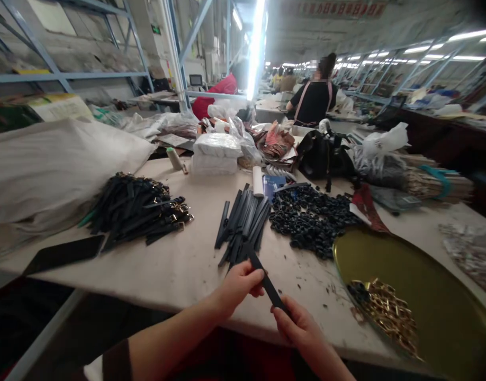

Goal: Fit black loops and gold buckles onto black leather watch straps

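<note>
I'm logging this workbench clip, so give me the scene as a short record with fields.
left hand: grips upper end of a black strap
right hand: grips the strap's lower end
loose straps: pile just beyond the hands
black rings: heap to their right
buckled straps: heap at left
tray: gold-coloured, holds brass buckles
table

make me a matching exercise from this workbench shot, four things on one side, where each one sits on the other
Things:
1. single black strap
2. gold buckles
3. pile of black rings
4. heap of buckled straps

Places:
A. far left of the table
B. held between left hand and right hand
C. inside the brass-coloured tray
D. on the table just behind the tray

Pairs: 1-B, 2-C, 3-D, 4-A
</note>
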{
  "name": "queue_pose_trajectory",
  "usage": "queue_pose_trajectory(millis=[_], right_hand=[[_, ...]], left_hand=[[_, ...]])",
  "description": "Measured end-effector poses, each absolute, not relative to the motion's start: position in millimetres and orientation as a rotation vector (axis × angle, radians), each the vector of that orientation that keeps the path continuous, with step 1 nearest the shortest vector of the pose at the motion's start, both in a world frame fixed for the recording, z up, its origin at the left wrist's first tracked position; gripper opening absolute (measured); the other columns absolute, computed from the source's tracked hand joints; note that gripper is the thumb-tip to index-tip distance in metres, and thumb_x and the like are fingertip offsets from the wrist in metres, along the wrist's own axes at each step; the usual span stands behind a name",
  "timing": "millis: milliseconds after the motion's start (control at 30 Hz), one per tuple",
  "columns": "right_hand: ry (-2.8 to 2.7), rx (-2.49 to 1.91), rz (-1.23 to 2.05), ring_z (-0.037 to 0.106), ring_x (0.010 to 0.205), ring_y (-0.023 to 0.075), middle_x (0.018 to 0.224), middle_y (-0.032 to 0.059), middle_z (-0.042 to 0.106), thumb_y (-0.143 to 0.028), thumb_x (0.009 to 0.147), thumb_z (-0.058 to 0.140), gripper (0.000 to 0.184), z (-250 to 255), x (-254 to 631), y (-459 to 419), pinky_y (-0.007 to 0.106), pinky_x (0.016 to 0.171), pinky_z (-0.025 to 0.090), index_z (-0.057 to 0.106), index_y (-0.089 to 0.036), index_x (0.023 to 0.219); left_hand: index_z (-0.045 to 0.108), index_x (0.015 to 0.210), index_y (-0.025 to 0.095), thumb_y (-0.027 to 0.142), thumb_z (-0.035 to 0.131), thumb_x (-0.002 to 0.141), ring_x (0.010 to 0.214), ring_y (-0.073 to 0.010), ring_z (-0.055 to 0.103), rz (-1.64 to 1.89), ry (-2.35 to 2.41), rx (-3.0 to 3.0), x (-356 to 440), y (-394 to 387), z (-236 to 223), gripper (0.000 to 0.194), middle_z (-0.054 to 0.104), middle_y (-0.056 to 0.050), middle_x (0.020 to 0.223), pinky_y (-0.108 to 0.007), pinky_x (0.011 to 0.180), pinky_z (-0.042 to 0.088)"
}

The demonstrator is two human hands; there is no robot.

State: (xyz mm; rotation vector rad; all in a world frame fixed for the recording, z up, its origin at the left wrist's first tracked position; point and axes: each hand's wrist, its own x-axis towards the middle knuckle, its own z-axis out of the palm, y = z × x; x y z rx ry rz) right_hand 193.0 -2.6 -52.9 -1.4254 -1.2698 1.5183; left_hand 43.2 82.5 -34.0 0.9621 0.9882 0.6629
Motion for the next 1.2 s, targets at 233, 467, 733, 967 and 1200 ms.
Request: queue_pose_trajectory(millis=[233, 467, 733, 967, 1200], right_hand=[[-0.753, -1.386, 1.420, 0.032, 0.044, 0.0098, 0.048, -0.0064, 0.038, -0.051, 0.073, 0.056, 0.033, -78.7, 247.5, -41.8, 0.023, 0.045, 0.027, 0.046, -0.021, 0.065], [-0.996, -1.390, 1.461, 0.028, 0.044, 0.0089, 0.046, -0.0076, 0.035, -0.046, 0.074, 0.057, 0.029, -63.3, 261.2, -14.1, 0.023, 0.046, 0.022, 0.048, -0.019, 0.065], [-1.293, -1.406, 1.443, 0.032, 0.045, 0.0084, 0.047, -0.0077, 0.038, -0.041, 0.075, 0.055, 0.026, -49.9, 234.6, 56.2, 0.023, 0.047, 0.025, 0.047, -0.019, 0.063], [-0.989, -1.361, 1.622, 0.034, 0.040, 0.0080, 0.047, -0.0073, 0.039, -0.045, 0.074, 0.054, 0.030, -68.2, 236.1, 73.2, 0.022, 0.041, 0.028, 0.041, -0.021, 0.063], [-1.607, -1.853, 0.298, 0.052, 0.071, 0.0189, 0.086, 0.0073, 0.055, -0.038, 0.083, 0.045, 0.027, -69.2, 271.1, 109.1, 0.032, 0.064, 0.042, 0.056, -0.018, 0.097]], left_hand=[[0.061, 0.082, 0.010, 0.028, 0.061, 0.066, 0.065, -0.0130, 0.059, 0.545, 0.876, 0.816, 20.0, 43.1, -27.6, 0.025, 0.064, -0.007, 0.075, -0.021, 0.058, 0.042], [0.050, 0.117, 0.016, 0.060, 0.054, 0.067, 0.097, -0.0249, 0.058, 0.124, 0.500, 0.682, -19.9, 42.9, 1.5, 0.067, 0.055, -0.016, 0.115, -0.033, 0.077, 0.044], [0.054, 0.112, 0.016, 0.033, 0.055, 0.073, 0.064, -0.0100, 0.053, 0.180, 1.011, 1.074, 37.9, 48.2, -35.8, 0.043, 0.062, -0.003, 0.083, -0.020, 0.055, 0.037], [0.058, 0.076, 0.016, 0.028, 0.053, 0.070, 0.058, -0.0092, 0.048, 0.331, 0.948, 1.086, 59.6, 63.6, -62.5, 0.014, 0.054, 0.004, 0.063, -0.019, 0.053, 0.036], [0.050, 0.072, 0.016, 0.030, 0.058, 0.066, 0.041, -0.0052, 0.036, 0.310, 1.000, 0.745, 64.6, 72.7, -69.2, 0.017, 0.042, 0.007, 0.051, -0.017, 0.040, 0.026]])
